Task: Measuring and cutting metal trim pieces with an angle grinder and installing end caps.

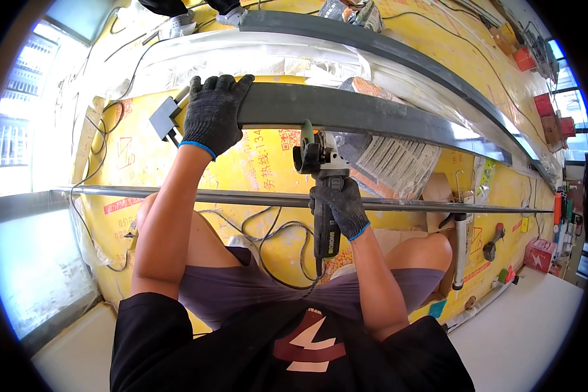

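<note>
My left hand (214,112), in a black knit glove with a blue cuff, is closed over the left end of a dark grey metal profile (346,108). The profile runs across in front of me toward the right. In my gloved right hand (342,204) is a black angle grinder (326,242), held upright by its body with the head pointing away from me. Its greenish disc (307,132) meets or nearly meets the near edge of the profile; I cannot tell which. A thin long metal bar (255,196) lies crosswise nearer me, passing beneath my right hand.
Beyond lies another dark profile (372,40) on white wrapping, near a person's shoes (181,26). A black cord (300,232) loops between my legs. A printed bag (392,166), a caulking gun (460,251), a cordless drill (494,240) and a red box (540,253) are to the right.
</note>
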{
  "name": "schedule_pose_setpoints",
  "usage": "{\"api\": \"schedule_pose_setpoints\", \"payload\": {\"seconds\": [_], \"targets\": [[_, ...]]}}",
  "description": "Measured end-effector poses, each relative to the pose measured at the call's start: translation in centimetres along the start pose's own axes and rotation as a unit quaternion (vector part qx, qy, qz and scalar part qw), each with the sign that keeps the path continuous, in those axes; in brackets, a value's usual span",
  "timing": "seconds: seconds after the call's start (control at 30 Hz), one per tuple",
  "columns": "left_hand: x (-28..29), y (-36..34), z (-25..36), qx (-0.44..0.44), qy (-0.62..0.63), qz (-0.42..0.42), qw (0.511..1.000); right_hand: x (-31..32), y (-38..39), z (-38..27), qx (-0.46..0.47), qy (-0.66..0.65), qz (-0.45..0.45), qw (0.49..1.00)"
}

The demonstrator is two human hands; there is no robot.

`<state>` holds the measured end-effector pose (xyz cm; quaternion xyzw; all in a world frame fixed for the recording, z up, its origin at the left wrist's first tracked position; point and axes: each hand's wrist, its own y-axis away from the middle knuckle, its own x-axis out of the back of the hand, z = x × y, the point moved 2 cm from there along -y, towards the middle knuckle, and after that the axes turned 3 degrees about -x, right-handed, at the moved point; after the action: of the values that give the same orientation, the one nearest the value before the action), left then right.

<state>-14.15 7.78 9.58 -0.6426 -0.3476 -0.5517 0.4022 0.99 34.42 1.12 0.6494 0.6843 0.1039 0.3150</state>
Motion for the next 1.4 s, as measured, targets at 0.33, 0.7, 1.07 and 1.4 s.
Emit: {"api": "schedule_pose_setpoints", "payload": {"seconds": [0.33, 0.7, 1.07, 1.4], "targets": [[0.20, 0.00, 0.06, 0.002, 0.002, -0.005, 1.000, 0.25, -0.19, 0.17, -0.004, 0.007, -0.009, 1.000], [0.17, 0.05, 0.11, 0.008, 0.000, -0.010, 1.000, 0.03, -0.10, 0.05, -0.012, 0.008, 0.001, 1.000], [0.12, 0.00, 0.07, 0.002, 0.001, -0.005, 1.000, 0.13, -0.25, 0.16, -0.009, -0.001, -0.001, 1.000], [0.11, 0.08, 0.08, 0.005, -0.001, -0.007, 1.000, 0.00, -0.16, 0.24, -0.011, -0.005, -0.002, 1.000]]}}
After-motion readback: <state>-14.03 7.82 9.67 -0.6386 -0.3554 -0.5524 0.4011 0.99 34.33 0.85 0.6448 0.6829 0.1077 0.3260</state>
